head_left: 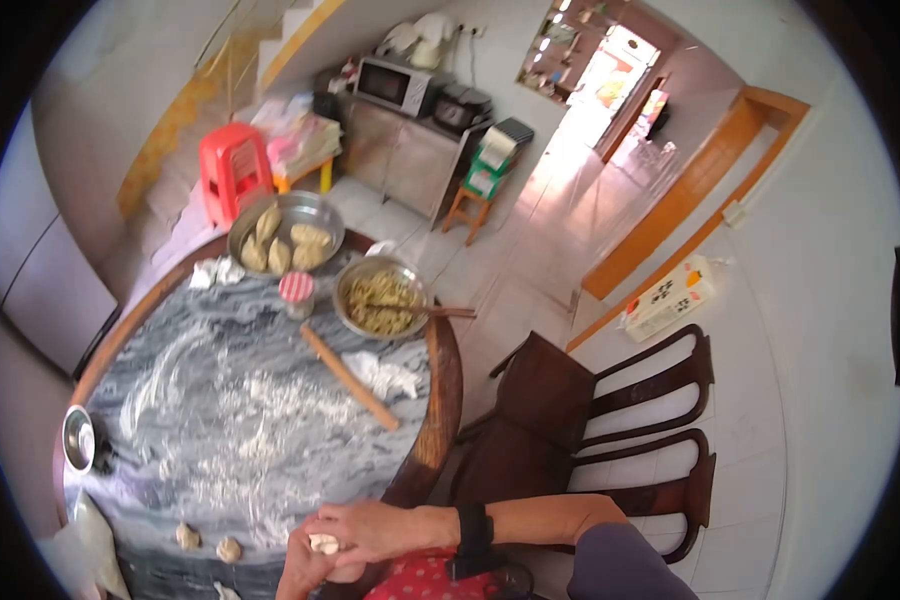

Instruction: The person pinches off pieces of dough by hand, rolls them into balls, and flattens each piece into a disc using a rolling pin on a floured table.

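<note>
I am logging: dough piece (324, 543), one, lying between left hand (305, 563), curled and holding it, and right hand (382, 530), gripping from above, equally near; table (444, 400) just beyond; long axis hiding.

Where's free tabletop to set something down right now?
Widest: the floury tabletop between the rolling pin and the small bowl. Smaller: between that bowl and the two dough balls. Crowded: the far end, with the dough bowl, filling bowl and jar; the near-left corner, with the bag; the near edge, where left hand and right hand hold dough.
</note>
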### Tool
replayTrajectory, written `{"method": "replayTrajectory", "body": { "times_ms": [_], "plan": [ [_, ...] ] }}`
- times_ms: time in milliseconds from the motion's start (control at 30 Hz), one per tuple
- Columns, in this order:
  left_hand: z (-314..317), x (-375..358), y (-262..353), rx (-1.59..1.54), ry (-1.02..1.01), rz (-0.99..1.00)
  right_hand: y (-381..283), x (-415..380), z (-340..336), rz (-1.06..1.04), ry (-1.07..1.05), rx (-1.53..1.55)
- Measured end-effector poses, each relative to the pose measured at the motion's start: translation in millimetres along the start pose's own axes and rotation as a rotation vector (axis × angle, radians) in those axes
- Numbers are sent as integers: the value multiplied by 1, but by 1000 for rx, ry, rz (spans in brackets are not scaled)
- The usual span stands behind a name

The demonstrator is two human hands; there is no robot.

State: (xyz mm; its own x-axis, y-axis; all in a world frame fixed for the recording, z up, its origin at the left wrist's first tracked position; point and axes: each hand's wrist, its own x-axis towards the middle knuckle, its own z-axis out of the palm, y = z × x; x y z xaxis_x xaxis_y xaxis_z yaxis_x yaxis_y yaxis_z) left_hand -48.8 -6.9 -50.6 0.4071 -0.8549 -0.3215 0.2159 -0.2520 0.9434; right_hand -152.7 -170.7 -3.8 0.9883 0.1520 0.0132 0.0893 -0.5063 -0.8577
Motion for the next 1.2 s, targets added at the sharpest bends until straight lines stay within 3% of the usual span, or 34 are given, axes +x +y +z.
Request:
{"method": "replayTrajectory", "body": {
  "times_ms": [33, 200, 400, 500, 567, 667, 733, 800, 867, 900, 1000, 1033, 1067, 1100, 1133, 1200],
  "plan": [
    [-1, 3, 4, -3, -17, -55, -3, 1, -1, 31, 11, -13],
    [-12, 4, 11, 189, -131, 42, -22, -3, -18, 90, -17, -10],
    [4, -4, 27, 152, -29, 2, -23, -6, -14, 151, 10, 136],
    [13, -7, 13, 243, 72, 92, -11, -7, 2, 115, 135, 118],
    [18, -10, 12, 579, 121, 120, -12, -9, 12, 186, 264, 15],
    [26, -8, 7, 804, 281, 354, -13, -7, 4, 257, 324, -51],
    [33, -8, 26, 880, 325, 311, -12, -1, -6, 390, 362, -33],
    [33, -4, 38, 959, 317, 351, -12, 2, -13, 594, 358, 465],
    [30, -2, 37, 981, 332, 299, 2, 6, -10, 739, 366, 700],
    [27, 0, 37, 901, 255, 196, 2, 3, -18, 822, 261, 833],
    [14, -3, 44, 697, 142, 14, -17, -4, -48, 683, 37, 1041],
    [6, -3, 35, 394, 33, 2, -21, -6, -61, 683, 28, 1042],
    [1, -5, 29, 89, -73, -8, -24, -8, -73, 485, 45, 516],
    [-2, -6, 33, 30, -129, -105, -26, -11, -76, 275, 67, 1],
    [-5, -6, 34, 31, -132, -110, -28, -11, -73, 278, 69, 5],
    [-8, -3, 38, 0, -290, -117, -31, -8, -68, 62, -48, 6]
  ]
}}
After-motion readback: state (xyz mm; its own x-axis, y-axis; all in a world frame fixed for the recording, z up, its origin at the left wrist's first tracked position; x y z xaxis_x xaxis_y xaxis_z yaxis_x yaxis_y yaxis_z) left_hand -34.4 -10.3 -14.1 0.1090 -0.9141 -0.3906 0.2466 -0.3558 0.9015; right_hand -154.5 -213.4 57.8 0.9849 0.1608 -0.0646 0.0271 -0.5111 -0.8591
